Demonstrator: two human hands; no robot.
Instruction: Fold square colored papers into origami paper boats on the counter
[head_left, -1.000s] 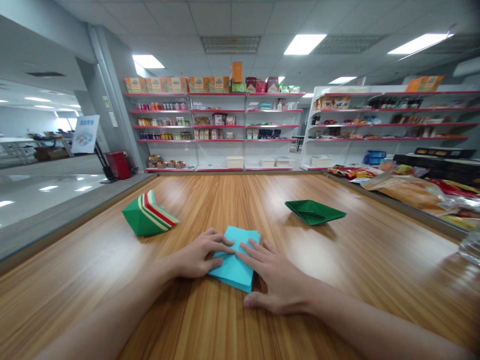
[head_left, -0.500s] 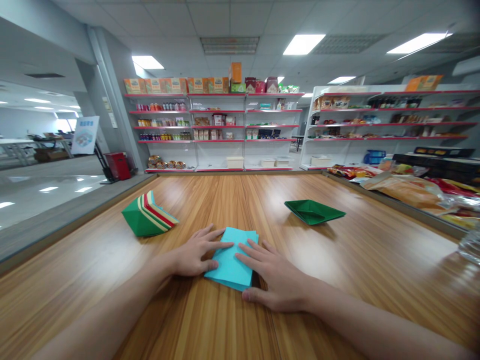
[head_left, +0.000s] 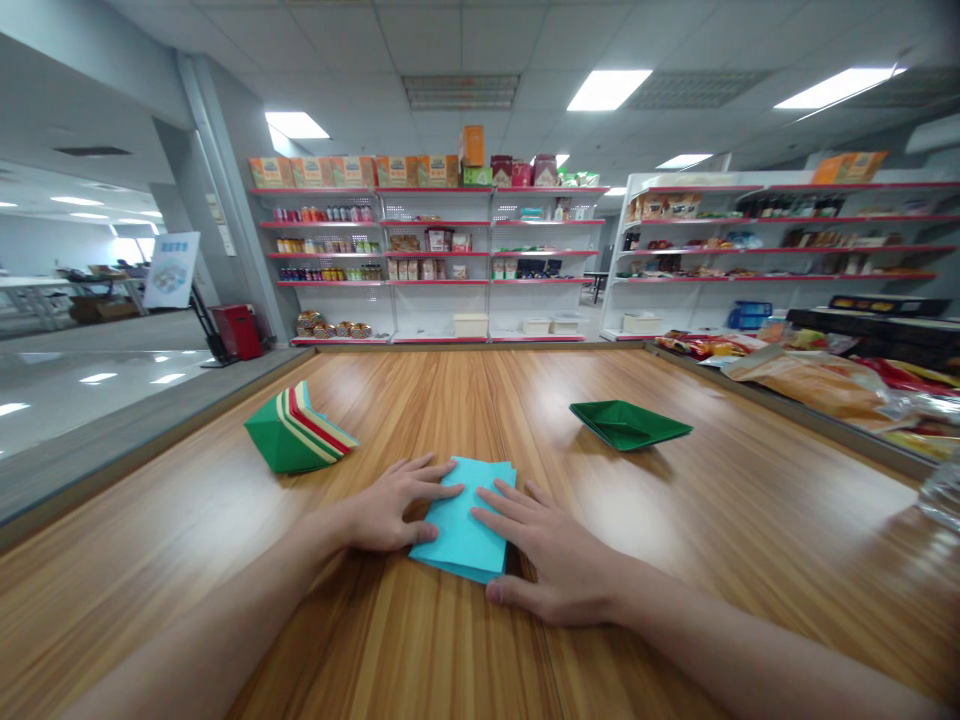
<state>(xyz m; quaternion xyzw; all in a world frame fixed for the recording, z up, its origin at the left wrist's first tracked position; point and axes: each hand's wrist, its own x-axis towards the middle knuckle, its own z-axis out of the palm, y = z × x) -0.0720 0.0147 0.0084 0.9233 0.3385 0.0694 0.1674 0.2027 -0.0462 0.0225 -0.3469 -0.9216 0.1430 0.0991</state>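
Note:
A folded sheet of light blue paper [head_left: 469, 520] lies on the wooden table [head_left: 420, 640], its layers slightly apart at the near edge. My left hand [head_left: 394, 505] rests at its left side, fingers spread, with the fingertips and thumb on the paper. From the right, my right hand [head_left: 544, 550] lays its outstretched fingers on top, while its thumb is by the near right corner. Both hands are open and press on the sheet without gripping it. The paper's right edge is partly hidden under my right hand.
A nested stack of folded paper boats [head_left: 296, 430], green, cream, red and blue, stands at the left. One dark green paper boat [head_left: 628, 425] sits at the right. Snack bags [head_left: 817, 385] and a clear plastic item [head_left: 941, 495] lie along the right edge. Stocked shelves [head_left: 439, 250] stand behind.
My left fingers have shifted very slightly on the blue paper. Otherwise both hands, the paper and the boats stay as they were.

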